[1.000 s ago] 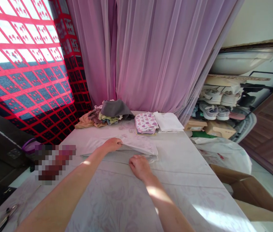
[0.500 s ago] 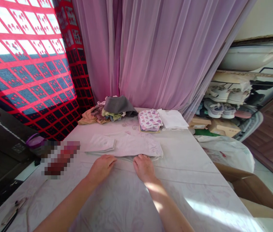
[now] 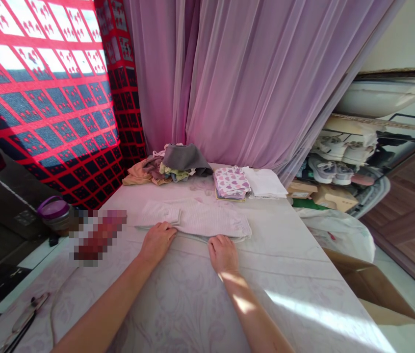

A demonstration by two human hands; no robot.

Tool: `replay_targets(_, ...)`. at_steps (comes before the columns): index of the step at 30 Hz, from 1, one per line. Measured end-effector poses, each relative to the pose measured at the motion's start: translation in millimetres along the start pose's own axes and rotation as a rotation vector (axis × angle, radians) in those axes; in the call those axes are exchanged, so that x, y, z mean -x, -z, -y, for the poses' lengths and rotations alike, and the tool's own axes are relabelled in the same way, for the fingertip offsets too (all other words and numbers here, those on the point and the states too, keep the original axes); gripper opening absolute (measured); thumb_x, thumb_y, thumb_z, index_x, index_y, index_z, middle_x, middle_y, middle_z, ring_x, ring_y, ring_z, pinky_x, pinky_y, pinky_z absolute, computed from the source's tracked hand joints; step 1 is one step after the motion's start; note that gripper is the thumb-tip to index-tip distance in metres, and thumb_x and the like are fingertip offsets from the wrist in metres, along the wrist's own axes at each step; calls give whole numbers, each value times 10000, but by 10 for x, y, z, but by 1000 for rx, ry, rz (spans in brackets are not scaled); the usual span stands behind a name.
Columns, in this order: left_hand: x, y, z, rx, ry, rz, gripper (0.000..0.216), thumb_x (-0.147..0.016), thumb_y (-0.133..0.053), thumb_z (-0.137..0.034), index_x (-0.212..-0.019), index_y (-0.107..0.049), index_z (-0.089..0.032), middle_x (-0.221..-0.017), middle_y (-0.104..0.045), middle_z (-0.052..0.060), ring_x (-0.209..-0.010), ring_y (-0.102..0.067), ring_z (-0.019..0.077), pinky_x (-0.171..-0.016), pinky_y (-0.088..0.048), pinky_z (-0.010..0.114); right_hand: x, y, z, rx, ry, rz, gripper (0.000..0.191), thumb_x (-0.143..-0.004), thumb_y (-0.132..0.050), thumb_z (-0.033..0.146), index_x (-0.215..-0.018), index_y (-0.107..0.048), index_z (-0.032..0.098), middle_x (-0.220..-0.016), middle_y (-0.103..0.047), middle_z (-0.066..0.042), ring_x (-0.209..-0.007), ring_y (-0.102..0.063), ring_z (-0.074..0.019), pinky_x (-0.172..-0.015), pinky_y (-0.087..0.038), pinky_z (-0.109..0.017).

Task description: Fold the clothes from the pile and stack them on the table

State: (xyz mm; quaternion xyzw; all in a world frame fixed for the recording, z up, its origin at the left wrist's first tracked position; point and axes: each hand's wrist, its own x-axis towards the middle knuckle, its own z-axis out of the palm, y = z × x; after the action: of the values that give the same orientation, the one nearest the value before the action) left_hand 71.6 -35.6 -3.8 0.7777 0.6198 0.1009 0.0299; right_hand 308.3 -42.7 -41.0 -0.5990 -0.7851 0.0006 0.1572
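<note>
A pale striped garment [image 3: 207, 219] lies flat across the middle of the cloth-covered table [image 3: 296, 274], one sleeve folded over at its left. My left hand [image 3: 157, 239] grips the garment's near edge on the left, fingers curled under the fabric. On the right, my right hand [image 3: 223, 252] pinches the same near edge, fingers bent at the hem. Both forearms reach in from the bottom of the view.
At the table's far end lie a heap of unfolded clothes [image 3: 167, 167], a folded heart-print piece [image 3: 231, 182] and a folded white piece [image 3: 265, 183]. A purple-lidded jar [image 3: 53, 214] stands at the left, a cardboard box [image 3: 380, 289] at the right, and glasses [image 3: 21, 321] near the front left corner.
My left hand came back from the middle of the garment to its near edge. The garment now lies flatter, and both hands hold the near hem.
</note>
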Motion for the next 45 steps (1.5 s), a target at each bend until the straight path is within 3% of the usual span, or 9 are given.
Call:
replay_targets(7, -146, 52, -9, -47, 7, 90, 230, -924, -470, -243, -840, -683, -222, -911, -642, 58, -882, -580, 199, -801, -418, 318, 20, -17, -7, -12, -9, -23, 203, -944, -475, 263, -857, -658, 253, -883, -641, -28, -865, -551, -180, -756, -332, -299)
replay_targets(11, -34, -14, 98, -89, -106, 39, 234, -934, -440, -222, -856, -660, -216, -920, -636, 64, -890, -571, 208, -801, -408, 321, 27, -11, -12, -21, -9, -42, 196, -934, -486, 256, -838, -656, 246, -871, -642, -28, -855, -547, -179, -753, -325, -301)
replay_targets(15, 64, -33, 159, -56, -108, 25, 237, -934, -435, -223, -847, -655, -218, -893, -637, 66, -878, -566, 209, -804, -406, 320, 18, -6, 16, -11, -11, -39, 198, -916, -487, 224, -812, -655, 238, -850, -634, -31, -850, -545, -179, -745, -328, -300)
replay_targets(19, 53, 0, 27, -48, -125, 38, 232, -941, -438, -260, -873, -656, -216, -908, -632, 60, -889, -559, 207, -820, -405, 329, 34, 25, -17, -20, -8, -7, 198, -912, -484, 223, -857, -673, 251, -874, -641, -31, -878, -556, -183, -764, -350, -298)
replay_targets(24, 25, -64, -275, -17, -238, 33, 272, -962, -406, -271, -920, -671, -220, -920, -624, 60, -891, -549, 207, -832, -410, 345, 100, 194, -360, 66, -87, 19, 240, -916, -484, 209, -1037, -683, 265, -950, -657, -41, -928, -574, -200, -785, -380, -313)
replay_targets(31, -136, -147, -586, -1, -215, 44, 226, -939, -462, -264, -932, -687, -240, -924, -618, 60, -900, -544, 220, -811, -416, 357, 10, 413, -715, 125, -122, 133, 213, -928, -505, 271, -948, -716, 258, -888, -666, -37, -853, -604, -180, -726, -397, -284)
replay_targets(36, -186, -178, -636, -29, -179, 42, 239, -948, -455, -282, -887, -680, -227, -912, -626, 61, -889, -552, 209, -788, -402, 341, -9, 409, -726, 80, -140, 108, 238, -939, -488, 271, -908, -723, 259, -877, -670, -26, -844, -606, -167, -712, -391, -270)
replay_targets(45, -79, -220, -597, 9, -290, -82, 236, -944, -450, -267, -860, -664, -211, -868, -635, 51, -838, -554, 201, -779, -419, 352, 250, 247, -894, 2, -39, -38, 275, -940, -458, 258, -873, -725, 256, -822, -670, -25, -801, -595, -166, -720, -411, -270)
